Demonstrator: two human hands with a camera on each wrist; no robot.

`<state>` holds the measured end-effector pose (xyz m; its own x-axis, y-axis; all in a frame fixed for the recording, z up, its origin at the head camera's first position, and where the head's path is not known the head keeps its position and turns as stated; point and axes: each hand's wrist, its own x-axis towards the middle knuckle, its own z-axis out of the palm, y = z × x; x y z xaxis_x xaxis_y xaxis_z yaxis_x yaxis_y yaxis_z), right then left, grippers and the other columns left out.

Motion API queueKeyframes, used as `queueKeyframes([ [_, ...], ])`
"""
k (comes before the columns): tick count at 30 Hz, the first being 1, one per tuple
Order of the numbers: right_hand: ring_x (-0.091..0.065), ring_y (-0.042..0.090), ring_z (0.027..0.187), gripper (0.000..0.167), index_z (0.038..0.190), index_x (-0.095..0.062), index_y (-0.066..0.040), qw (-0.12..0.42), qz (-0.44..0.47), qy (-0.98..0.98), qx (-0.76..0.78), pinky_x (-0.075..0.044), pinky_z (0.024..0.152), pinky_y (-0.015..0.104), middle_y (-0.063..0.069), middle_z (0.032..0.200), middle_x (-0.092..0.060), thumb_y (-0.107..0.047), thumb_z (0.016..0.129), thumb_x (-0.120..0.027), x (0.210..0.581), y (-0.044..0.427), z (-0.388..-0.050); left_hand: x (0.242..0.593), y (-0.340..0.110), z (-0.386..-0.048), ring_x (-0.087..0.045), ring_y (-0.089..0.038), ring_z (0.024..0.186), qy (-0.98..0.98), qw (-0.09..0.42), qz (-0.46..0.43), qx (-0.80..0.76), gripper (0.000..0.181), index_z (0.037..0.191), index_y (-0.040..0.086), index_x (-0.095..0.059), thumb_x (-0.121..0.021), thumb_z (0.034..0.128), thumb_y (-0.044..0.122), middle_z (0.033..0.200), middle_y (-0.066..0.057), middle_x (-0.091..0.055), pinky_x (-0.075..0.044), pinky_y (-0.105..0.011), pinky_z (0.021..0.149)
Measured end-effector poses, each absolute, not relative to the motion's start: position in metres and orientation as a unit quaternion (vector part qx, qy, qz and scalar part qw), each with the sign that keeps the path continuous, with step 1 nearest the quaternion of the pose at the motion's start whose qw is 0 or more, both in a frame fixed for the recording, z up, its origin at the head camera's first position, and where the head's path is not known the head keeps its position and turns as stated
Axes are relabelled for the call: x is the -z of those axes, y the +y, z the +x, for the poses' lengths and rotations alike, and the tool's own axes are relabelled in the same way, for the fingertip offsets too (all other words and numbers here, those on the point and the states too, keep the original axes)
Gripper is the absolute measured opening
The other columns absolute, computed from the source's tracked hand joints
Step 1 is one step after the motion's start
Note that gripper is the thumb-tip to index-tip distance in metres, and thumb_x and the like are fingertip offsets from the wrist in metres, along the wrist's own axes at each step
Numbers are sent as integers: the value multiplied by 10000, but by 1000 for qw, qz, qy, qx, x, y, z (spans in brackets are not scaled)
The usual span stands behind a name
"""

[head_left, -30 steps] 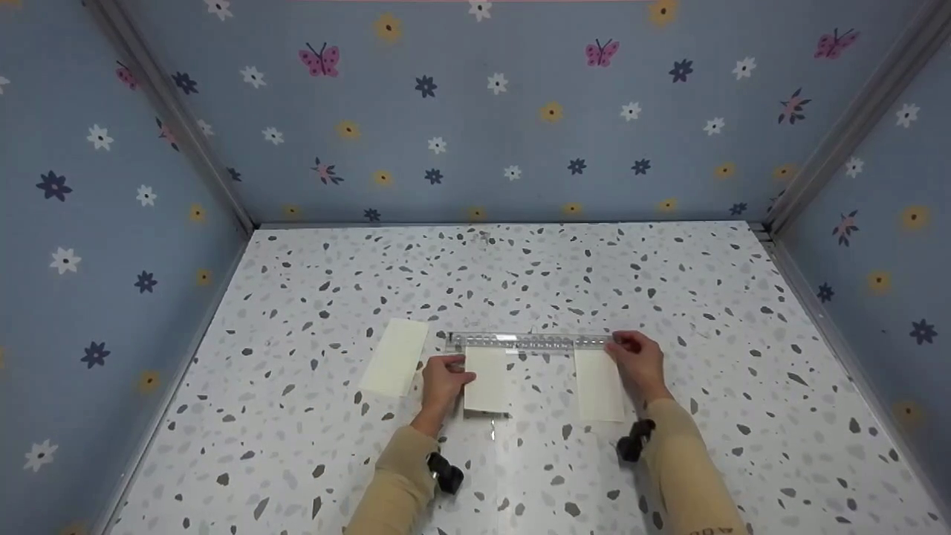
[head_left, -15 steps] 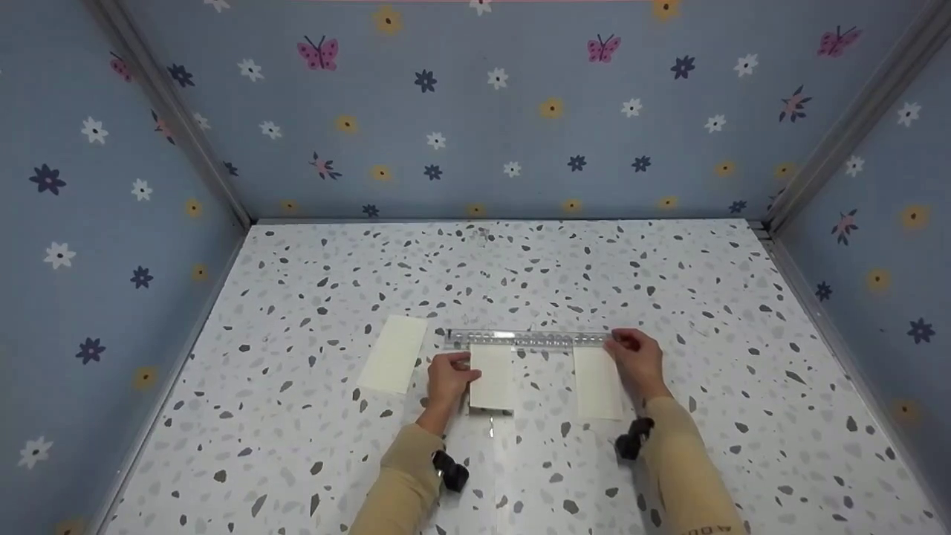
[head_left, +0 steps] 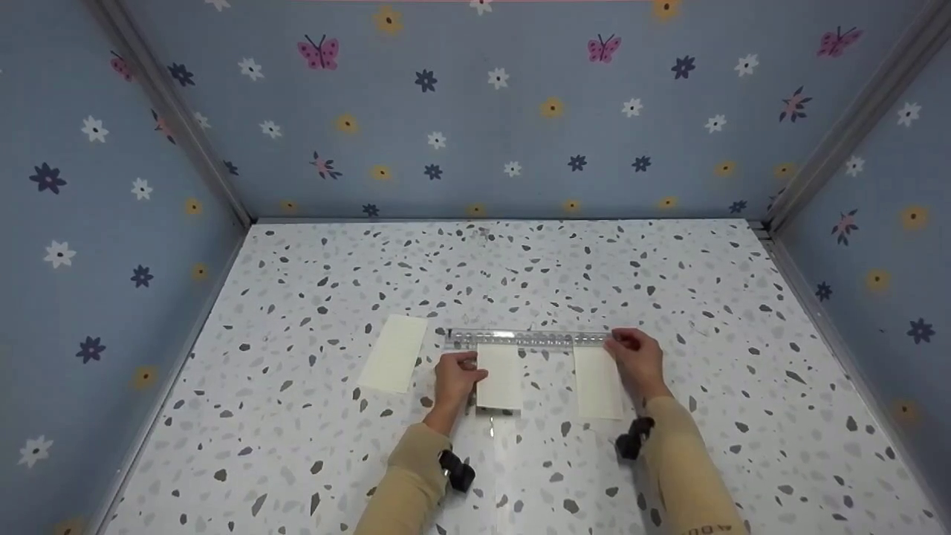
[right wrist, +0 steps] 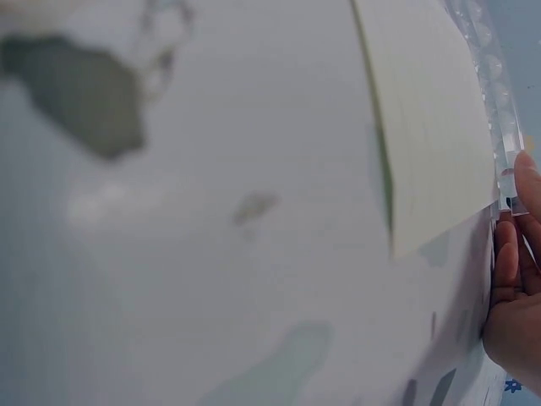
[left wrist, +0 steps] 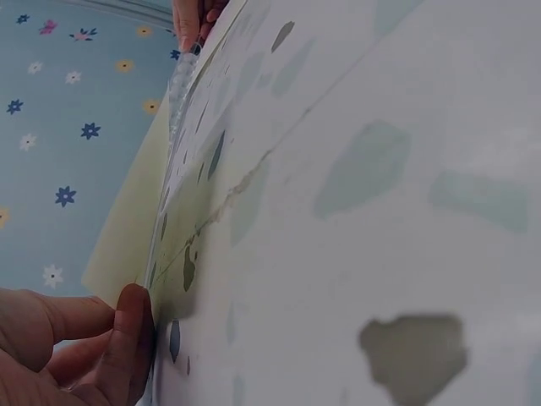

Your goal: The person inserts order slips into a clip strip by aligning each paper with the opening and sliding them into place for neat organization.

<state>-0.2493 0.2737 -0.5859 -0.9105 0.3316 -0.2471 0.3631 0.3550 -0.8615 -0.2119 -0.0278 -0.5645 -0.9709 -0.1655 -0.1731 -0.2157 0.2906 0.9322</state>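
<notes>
In the head view a clear ruler [head_left: 546, 339] lies crosswise on the speckled table. The left hand [head_left: 455, 383] pinches the left edge of a pale yellow paper [head_left: 499, 379], whose top edge meets the ruler; its near edge stands a little off the table. At the ruler's right end, the right hand [head_left: 640, 364] grips it between thumb and fingers, beside a second pale paper [head_left: 598, 383]. The left wrist view shows the left hand [left wrist: 76, 347] holding the raised paper [left wrist: 131, 220]. In the right wrist view, the right hand [right wrist: 517, 262] holds the ruler's end [right wrist: 510, 182].
A third pale paper [head_left: 394, 354] lies slanted to the left of the ruler. Flowered blue panels [head_left: 475, 111] stand behind and on both sides of the speckled table [head_left: 356, 275].
The left hand and its paper have slid to the right along the ruler, closer to the second paper. The right hand and the ruler look unmoved, apart from a slight view shift.
</notes>
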Motion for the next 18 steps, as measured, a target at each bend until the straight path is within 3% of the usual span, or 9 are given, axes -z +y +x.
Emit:
queueKeyframes([
  [7,-482,174,918,331,1116,-554,-148,15,213,826,521,-419,765,280,29,1041,-525,-261,814,-631,586,274,-250,565,-24,-213,-603,-199,702,810,18,-112,-576,332,981,-83,-628,-713,663,-44,754,-119,-627,-481,-282,607],
  [14,-485,197,904,352,1130,-560,-69,-3,170,849,501,-404,757,286,93,1037,-544,-216,819,-632,580,274,-247,564,-20,-214,-611,-176,686,814,40,-117,-567,337,1011,-48,-637,-710,684,-17,733,-79,-616,-462,-267,570],
  [18,-484,191,910,359,1139,-555,-76,4,171,850,498,-402,758,279,84,1046,-541,-230,822,-627,579,274,-247,564,-17,-214,-607,-173,694,817,46,-120,-562,343,1016,-48,-629,-711,685,-10,753,-80,-627,-463,-268,575],
])
